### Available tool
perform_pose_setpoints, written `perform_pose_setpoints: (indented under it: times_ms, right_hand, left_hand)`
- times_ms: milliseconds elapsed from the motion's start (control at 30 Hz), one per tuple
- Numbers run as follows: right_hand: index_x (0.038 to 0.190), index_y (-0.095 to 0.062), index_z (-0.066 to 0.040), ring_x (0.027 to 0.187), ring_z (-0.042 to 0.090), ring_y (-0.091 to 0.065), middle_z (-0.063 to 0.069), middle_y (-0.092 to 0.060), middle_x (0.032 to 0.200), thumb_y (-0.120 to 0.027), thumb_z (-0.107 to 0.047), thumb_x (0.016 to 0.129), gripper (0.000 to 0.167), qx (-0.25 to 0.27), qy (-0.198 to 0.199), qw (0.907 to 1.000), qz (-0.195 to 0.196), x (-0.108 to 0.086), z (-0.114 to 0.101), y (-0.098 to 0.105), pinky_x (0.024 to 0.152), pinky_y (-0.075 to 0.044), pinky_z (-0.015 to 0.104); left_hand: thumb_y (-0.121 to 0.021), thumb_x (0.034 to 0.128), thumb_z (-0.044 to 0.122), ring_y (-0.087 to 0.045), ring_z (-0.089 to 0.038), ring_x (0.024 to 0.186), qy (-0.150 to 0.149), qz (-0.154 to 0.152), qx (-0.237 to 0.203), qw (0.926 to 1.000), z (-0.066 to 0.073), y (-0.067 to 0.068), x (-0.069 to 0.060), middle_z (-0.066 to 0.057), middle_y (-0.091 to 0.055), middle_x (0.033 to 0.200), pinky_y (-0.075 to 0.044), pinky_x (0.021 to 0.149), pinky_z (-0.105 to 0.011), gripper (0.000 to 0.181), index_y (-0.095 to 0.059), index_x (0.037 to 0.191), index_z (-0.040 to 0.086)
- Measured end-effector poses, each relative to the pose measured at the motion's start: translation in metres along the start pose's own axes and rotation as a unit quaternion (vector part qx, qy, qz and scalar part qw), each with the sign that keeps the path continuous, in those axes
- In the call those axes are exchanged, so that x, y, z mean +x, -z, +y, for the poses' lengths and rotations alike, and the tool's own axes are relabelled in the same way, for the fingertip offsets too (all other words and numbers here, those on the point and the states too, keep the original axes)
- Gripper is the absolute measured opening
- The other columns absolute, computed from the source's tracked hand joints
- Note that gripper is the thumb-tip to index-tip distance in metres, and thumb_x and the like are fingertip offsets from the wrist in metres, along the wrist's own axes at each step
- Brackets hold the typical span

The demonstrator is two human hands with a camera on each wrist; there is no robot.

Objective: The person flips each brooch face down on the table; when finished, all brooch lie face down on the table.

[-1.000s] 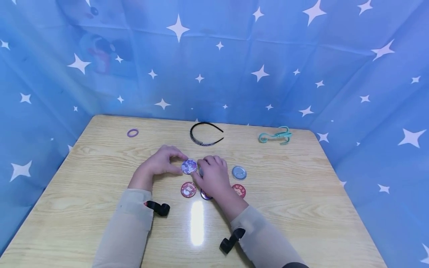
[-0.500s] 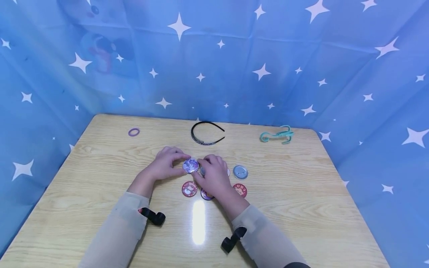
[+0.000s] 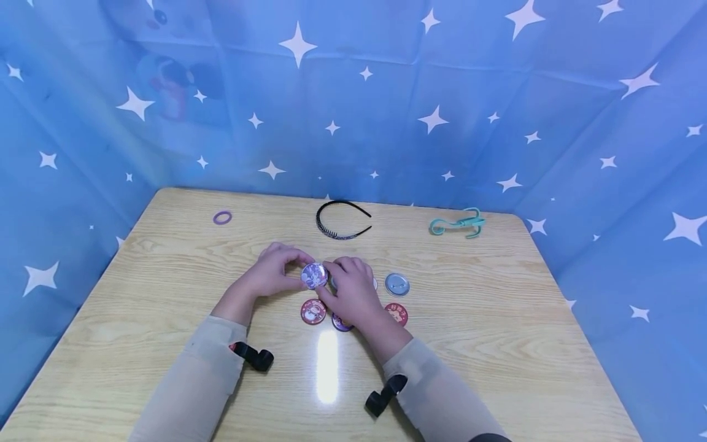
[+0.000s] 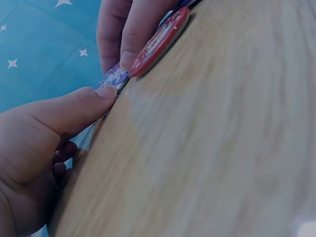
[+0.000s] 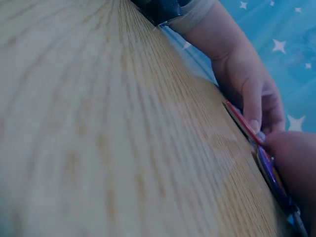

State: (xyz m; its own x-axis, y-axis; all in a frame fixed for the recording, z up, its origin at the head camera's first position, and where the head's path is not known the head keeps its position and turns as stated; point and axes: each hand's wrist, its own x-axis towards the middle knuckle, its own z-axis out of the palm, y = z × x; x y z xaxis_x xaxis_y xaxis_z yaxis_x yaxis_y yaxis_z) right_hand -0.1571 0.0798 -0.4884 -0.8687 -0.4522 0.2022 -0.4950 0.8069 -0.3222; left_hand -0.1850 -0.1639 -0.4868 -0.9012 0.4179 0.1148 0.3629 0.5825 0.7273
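A round purple-and-white badge [image 3: 314, 275] lies between the two hands near the table's middle. The left hand [image 3: 270, 271] pinches its left side with thumb and forefinger; the left wrist view shows that thumb on the purple badge [image 4: 114, 77]. From the right, the right hand [image 3: 353, 291] holds the badge's other edge with thumb and forefinger. Under the right hand are partly hidden badges. A red badge [image 3: 313, 312] lies just in front, beside a dark purple badge [image 3: 342, 323]. Another red badge [image 3: 396, 313] and a silver, pin-side-up badge [image 3: 397, 284] lie to the right.
On the wooden table [image 3: 497, 344], a purple ring [image 3: 222, 217] lies at the back left, a black toothed headband [image 3: 327, 231] at the back middle and a teal claw-like clip [image 3: 457, 223] at the back right. A blue starred cloth [image 3: 353, 153] stands behind.
The purple-and-white badge has tilted slightly and shifted a little right, with both hands still at its edges. The left forearm has moved slightly outward. The other items keep their places.
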Motion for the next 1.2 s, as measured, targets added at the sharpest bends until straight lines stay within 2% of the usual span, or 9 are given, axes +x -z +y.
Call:
perform_pose_setpoints:
  times_ms: [100,167,500,900,1200]
  right_hand:
    - [0.147,-0.064,-0.016,0.131,0.027,-0.049,0.005,-0.062,0.138,-0.072,-0.049,0.099,0.059,0.0,0.003,1.0,0.001,-0.0002,0.0001,0.0007,0.115,-0.034,0.054]
    - [0.148,-0.064,-0.016,0.131,0.027,-0.049,0.005,-0.063,0.138,-0.071,-0.049,0.1,0.058,0.0,0.004,1.0,0.001,-0.0006,-0.0001,0.0011,0.115,-0.033,0.054]
    - [0.147,-0.065,-0.017,0.128,0.028,-0.05,0.004,-0.066,0.133,-0.069,-0.044,0.102,0.053,-0.006,0.007,0.9999,0.008,-0.001,-0.0003,0.0011,0.115,-0.033,0.055]
    - [0.142,-0.068,-0.015,0.127,0.027,-0.052,0.004,-0.068,0.132,-0.073,-0.041,0.101,0.049,0.001,0.013,0.9996,0.025,-0.0001,-0.001,0.0017,0.114,-0.035,0.054]
    - [0.137,-0.07,-0.015,0.124,0.026,-0.055,0.003,-0.071,0.129,-0.068,-0.039,0.104,0.042,0.013,0.013,0.9986,0.049,0.0,-0.0004,0.0018,0.114,-0.035,0.052]
  left_hand:
    - [-0.094,0.0805,0.018,-0.049,-0.02,0.11,0.006,0.003,-0.018,0.9998,0.0006,-0.0001,-0.0006,0.009,-0.07,0.103,-0.032,0.099,-0.047,0.044,-0.078,0.121,0.021]
    - [-0.094,0.0806,0.017,-0.048,-0.019,0.108,0.009,0.004,-0.025,0.9996,0.0008,-0.0001,-0.0006,0.01,-0.068,0.1,-0.032,0.098,-0.047,0.043,-0.078,0.12,0.022]
    - [-0.093,0.0814,0.014,-0.049,-0.02,0.107,0.014,0.011,-0.034,0.9993,0.0013,-0.0005,-0.0008,0.01,-0.069,0.1,-0.035,0.094,-0.045,0.04,-0.077,0.118,0.022]
    - [-0.094,0.0809,0.012,-0.051,-0.022,0.109,0.001,0.023,-0.058,0.9981,0.0006,-0.0001,-0.0001,0.011,-0.073,0.098,-0.035,0.097,-0.046,0.039,-0.077,0.115,0.018]
    - [-0.094,0.0815,0.009,-0.052,-0.023,0.109,0.005,0.027,-0.084,0.9961,0.0012,-0.0007,-0.0004,0.004,-0.069,0.097,-0.038,0.099,-0.046,0.029,-0.078,0.105,0.017]
